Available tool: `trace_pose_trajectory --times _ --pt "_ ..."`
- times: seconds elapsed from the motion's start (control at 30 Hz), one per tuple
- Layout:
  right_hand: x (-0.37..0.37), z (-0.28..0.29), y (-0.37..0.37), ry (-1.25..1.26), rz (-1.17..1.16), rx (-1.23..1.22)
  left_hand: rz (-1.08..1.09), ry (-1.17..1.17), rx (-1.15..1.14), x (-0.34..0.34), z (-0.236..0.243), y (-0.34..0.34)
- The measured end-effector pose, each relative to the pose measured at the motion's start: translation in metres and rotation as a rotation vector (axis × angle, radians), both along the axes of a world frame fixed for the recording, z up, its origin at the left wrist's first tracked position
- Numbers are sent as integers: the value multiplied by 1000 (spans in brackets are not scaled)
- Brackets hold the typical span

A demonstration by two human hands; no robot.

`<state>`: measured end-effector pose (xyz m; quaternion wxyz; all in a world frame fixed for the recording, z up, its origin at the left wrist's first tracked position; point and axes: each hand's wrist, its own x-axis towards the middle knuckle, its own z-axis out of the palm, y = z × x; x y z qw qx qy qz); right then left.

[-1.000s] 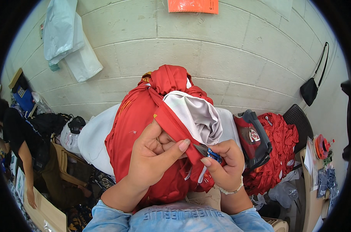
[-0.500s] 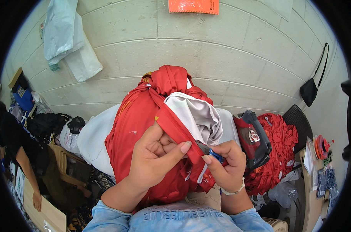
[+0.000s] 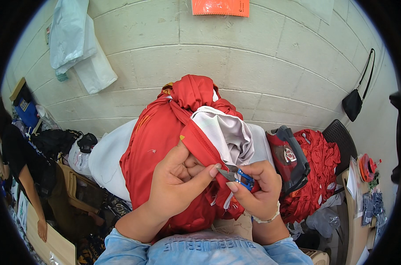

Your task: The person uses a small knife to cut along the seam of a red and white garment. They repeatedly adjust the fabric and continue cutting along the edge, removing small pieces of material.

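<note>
A red and white garment (image 3: 201, 143) with a stitched red hem lies over a large red fabric pile (image 3: 149, 154) in front of me. My left hand (image 3: 176, 179) pinches the red hem between thumb and fingers. In my right hand (image 3: 261, 187) are blue-handled thread snips (image 3: 242, 178), gripped between thumb and curled fingers. Their metal blades point left, close to my left thumb tip and the hem's edge. Loose white threads hang below the hem. The fingers of my left hand are partly hidden behind the cloth.
Right of the pile stand a red and grey case-like object (image 3: 289, 161) and crumpled red cloth (image 3: 317, 168). A block wall (image 3: 209, 57) rises behind. At far left, a person in black (image 3: 26, 163) rests a hand on a light table (image 3: 50, 234). A cluttered shelf (image 3: 357, 212) is at right.
The snips have come away from behind the hem, so their blades now show in front. The left hand and hem have shifted very slightly right.
</note>
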<state>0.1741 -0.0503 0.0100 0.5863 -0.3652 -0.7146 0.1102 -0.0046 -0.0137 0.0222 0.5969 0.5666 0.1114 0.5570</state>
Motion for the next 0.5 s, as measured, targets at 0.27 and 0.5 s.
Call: trace_pose_trajectory --times 0.27,0.5 --pt "2 -2 0 26 18 7 3 -18 -30 2 2 -2" --pt "5 -9 2 11 -49 1 3 12 -41 0 4 -3"
